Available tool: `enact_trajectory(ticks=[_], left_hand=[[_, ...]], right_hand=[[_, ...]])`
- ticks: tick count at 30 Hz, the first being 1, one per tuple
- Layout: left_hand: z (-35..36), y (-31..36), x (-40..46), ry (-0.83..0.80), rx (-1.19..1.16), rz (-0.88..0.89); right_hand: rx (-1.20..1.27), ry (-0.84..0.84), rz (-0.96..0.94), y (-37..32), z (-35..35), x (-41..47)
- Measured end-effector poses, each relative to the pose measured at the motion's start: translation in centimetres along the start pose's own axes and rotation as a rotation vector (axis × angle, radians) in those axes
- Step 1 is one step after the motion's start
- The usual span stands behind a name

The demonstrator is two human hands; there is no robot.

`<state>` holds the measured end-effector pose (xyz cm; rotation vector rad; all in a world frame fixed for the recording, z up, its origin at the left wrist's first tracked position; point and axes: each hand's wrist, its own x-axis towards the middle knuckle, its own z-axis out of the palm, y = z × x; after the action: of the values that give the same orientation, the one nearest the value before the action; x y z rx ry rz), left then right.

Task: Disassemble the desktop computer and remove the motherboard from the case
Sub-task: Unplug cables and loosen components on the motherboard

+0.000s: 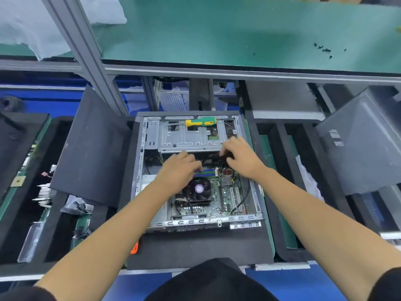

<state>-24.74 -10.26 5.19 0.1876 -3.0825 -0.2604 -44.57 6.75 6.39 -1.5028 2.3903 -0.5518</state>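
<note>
Fingers (223, 152) pinching black cable, green motherboard (227, 192), grey metal case (258, 213)

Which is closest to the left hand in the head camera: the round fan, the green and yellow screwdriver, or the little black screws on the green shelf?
1. Round fan, just below the left hand.
2. Screwdriver, on the drive cage above.
3. Black screws, far upper right.

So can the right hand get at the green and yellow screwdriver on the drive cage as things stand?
Probably yes. The screwdriver lies uncovered on top of the drive cage, just beyond the right hand, but that hand seems busy gripping black cables first.
</note>
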Motion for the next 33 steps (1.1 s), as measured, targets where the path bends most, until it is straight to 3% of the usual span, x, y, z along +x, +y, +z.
enact_trajectory(ticks=[4,8,11,15,33], left_hand=[[-0.1,-2.1,-1.5,0.078,-0.159,-0.175],[-0.2,-2.9,-2.1,0.279,-0.425,-0.379],[-0.7,-3.0,-2.5,0.384,-0.34,-0.472],[-0.1,-4.0,-4.2,0.398,-0.052,-0.509],[0.3,-6.0,-4.3,0.285,-0.194,-0.441]], right_hand=[[-0.126,0.05,-0.001,0.0,1.0,-1.5],[-0.195,0.064,0.006,-0.3,1.1,-1.3],[-0.264,0.082,0.01,-0.5,1.3,-1.4],[-0.263,0.177,0.204,-0.5,1.6,-1.8],[-0.291,0.26,0.279,-0.7,1.9,-2.6]])
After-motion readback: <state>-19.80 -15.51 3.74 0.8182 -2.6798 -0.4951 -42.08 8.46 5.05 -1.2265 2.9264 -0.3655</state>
